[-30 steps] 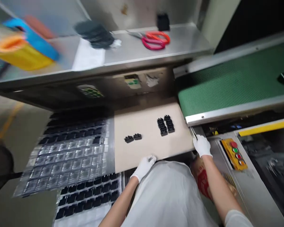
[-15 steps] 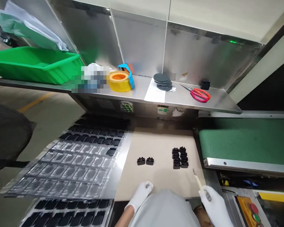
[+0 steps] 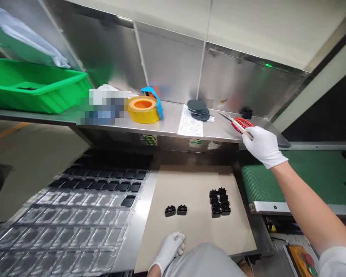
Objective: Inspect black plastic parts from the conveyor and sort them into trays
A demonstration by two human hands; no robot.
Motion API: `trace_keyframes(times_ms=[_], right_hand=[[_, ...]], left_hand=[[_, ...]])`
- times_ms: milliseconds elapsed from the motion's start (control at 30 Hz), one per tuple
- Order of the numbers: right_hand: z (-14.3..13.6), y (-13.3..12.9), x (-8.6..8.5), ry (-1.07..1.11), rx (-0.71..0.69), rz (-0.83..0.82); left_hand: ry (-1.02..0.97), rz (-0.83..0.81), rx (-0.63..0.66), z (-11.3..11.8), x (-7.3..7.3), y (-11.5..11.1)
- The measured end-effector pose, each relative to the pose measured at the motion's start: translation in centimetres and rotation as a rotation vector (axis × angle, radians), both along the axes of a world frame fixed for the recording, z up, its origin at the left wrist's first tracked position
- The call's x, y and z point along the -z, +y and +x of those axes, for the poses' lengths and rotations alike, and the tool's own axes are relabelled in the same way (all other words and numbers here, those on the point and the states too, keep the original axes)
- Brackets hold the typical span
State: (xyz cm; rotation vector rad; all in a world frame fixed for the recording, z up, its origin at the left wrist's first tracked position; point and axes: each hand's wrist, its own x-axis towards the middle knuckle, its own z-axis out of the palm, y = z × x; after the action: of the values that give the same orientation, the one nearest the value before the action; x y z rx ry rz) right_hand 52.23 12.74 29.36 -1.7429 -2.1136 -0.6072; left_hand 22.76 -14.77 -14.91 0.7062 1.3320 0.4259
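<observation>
From the head view, the right hand (image 3: 263, 145) pinches a pale-handled tool (image 3: 245, 131) near its end, over the scissors (image 3: 240, 126), presumably staying clear of its indistinct tip; the left hand (image 3: 170, 248), curled closed around nothing visible, lies over the board (image 3: 196, 184).

The tray (image 3: 64, 233) lies left of the board (image 3: 196, 234), conveyor (image 3: 258, 179) right, shelf (image 3: 169, 124) behind.

Single head-worn view, looking forward and down, board (image 3: 196, 234) near, shelf (image 3: 168, 122) farther off
</observation>
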Motion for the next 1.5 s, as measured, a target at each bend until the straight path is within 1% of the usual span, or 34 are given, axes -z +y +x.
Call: trace_keyframes(times_ms=[67, 133, 200, 267, 300, 400, 467, 500, 533, 600, 667, 700, 733, 767, 800, 833, 867, 900, 933, 967, 1000, 1033, 1067, 1100, 1133, 1167, 1200, 1233, 1267, 1300, 1333, 1400, 1467, 1500], right_hand=[[-3.2, -0.2, 0.2, 0.108, -0.120, 0.054], [-6.7, -1.1, -0.1, 0.201, -0.255, 0.133], [-10.7, -1.7, -0.6, 0.178, -0.335, 0.153], [-15.1, -1.2, -1.1, 0.058, -0.309, 0.060], [-17.3, -0.4, -1.2, -0.003, -0.272, -0.006], [-23.2, 3.5, -1.2, -0.072, -0.185, -0.155], [-25.8, 5.5, -1.0, -0.106, -0.205, -0.252], [-26.4, 5.7, -1.0, -0.125, -0.241, -0.275], [-26.7, 5.3, -0.9, -0.143, -0.292, -0.273], [-26.0, 2.7, -0.4, -0.151, -0.429, -0.193], [-23.8, -1.4, 0.9, -0.108, -0.576, -0.105], [-22.2, -3.6, 2.0, -0.068, -0.624, -0.099], [-20.3, -5.8, 3.6, -0.005, -0.648, -0.130], [-18.2, -8.0, 5.5, 0.071, -0.647, -0.203], [-15.8, -10.2, 7.9, 0.161, -0.618, -0.269], [-13.3, -12.5, 10.7, 0.251, -0.545, -0.365], [-10.6, -14.8, 13.7, 0.331, -0.442, -0.508], [-8.0, -17.3, 16.9, 0.422, -0.312, -0.662], [-5.4, -19.8, 20.0, 0.534, -0.183, -0.778], [-3.1, -22.4, 22.9, 0.645, -0.048, -0.868], [-1.2, -25.0, 25.5, 0.727, 0.086, -0.945], [0.4, -27.3, 27.6, 0.780, 0.197, -1.042], [1.4, -29.3, 29.3, 0.790, 0.268, -1.072], [2.0, -30.8, 30.6, 0.787, 0.281, -1.119], [2.1, -31.7, 31.4, 0.761, 0.279, -1.145], [2.0, -32.2, 31.9, 0.727, 0.260, -1.150], [1.6, -32.2, 32.1, 0.698, 0.234, -1.144], [1.1, -31.9, 32.2, 0.680, 0.214, -1.119], [0.7, -31.3, 32.1, 0.682, 0.200, -1.087], [0.3, -30.6, 32.0, 0.703, 0.194, -1.050], [0.0, -30.0, 31.9, 0.736, 0.194, -1.014], [-0.4, -29.1, 31.6, 0.801, 0.207, -0.975], [-0.7, -28.8, 31.2, 0.810, 0.193, -0.974], [-0.9, -28.8, 31.0, 0.792, 0.179, -0.973]], left_hand=[[-0.006, -0.015, -0.011, 0.5, 0.7, 0.1], [-0.009, -0.028, -0.036, 0.8, 1.3, 0.4], [-0.005, -0.037, -0.062, 0.9, 1.6, 0.6], [-0.003, -0.043, -0.068, 1.0, 1.6, 0.8], [-0.002, -0.046, -0.065, 0.9, 1.5, 0.9], [0.001, -0.045, -0.060, 0.9, 0.8, 0.9], [0.003, -0.042, -0.064, 0.8, 0.3, 1.0], [0.002, -0.041, -0.067, 0.7, 0.0, 1.0], [0.002, -0.039, -0.071, 0.6, -0.2, 1.0], [0.002, -0.034, -0.072, 0.5, -0.5, 1.1], [0.004, -0.029, -0.060, 0.3, -0.5, 1.1], [0.005, -0.026, -0.047, 0.3, -0.5, 1.1], [0.006, -0.026, -0.029, 0.3, -0.5, 1.0], [0.007, -0.030, -0.008, 0.3, -0.6, 0.9], [0.008, -0.035, 0.012, 0.2, -1.0, 0.9], [0.021, -0.023, 0.034, 0.0, -1.8, 1.0], [0.052, 0.027, 0.062, -0.2, -3.2, 1.2], [0.097, 0.109, 0.087, -0.6, -5.2, 1.8], [0.174, 0.264, 0.112, -1.1, -7.8, 2.7], [0.259, 0.466, 0.144, -1.7, -10.9, 4.1], [0.333, 0.665, 0.127, -2.4, -14.5, 5.9], [0.404, 0.895, 0.058, -3.0, -18.4, 8.2], [0.484, 1.141, 0.000, -3.5, -22.2, 10.7], [0.557, 1.385, -0.090, -3.8, -25.8, 13.2], [0.619, 1.591, -0.195, -3.9, -28.9, 15.8], [0.643, 1.739, -0.295, -3.6, -31.5, 18.0], [0.627, 1.838, -0.359, -3.1, -33.5, 19.8], [0.582, 1.886, -0.378, -2.4, -34.8, 21.2], [0.525, 1.907, -0.380, -1.4, -35.6, 22.0], [0.462, 1.903, -0.357, -0.5, -36.1, 22.3], [0.399, 1.880, -0.325, 0.5, -36.5, 22.0], [0.302, 1.803, -0.244, 1.8, -37.6, 20.3], [0.269, 1.756, -0.098, 2.4, -39.6, 17.3], [0.285, 1.754, 0.012, 2.4, -40.9, 15.3]])
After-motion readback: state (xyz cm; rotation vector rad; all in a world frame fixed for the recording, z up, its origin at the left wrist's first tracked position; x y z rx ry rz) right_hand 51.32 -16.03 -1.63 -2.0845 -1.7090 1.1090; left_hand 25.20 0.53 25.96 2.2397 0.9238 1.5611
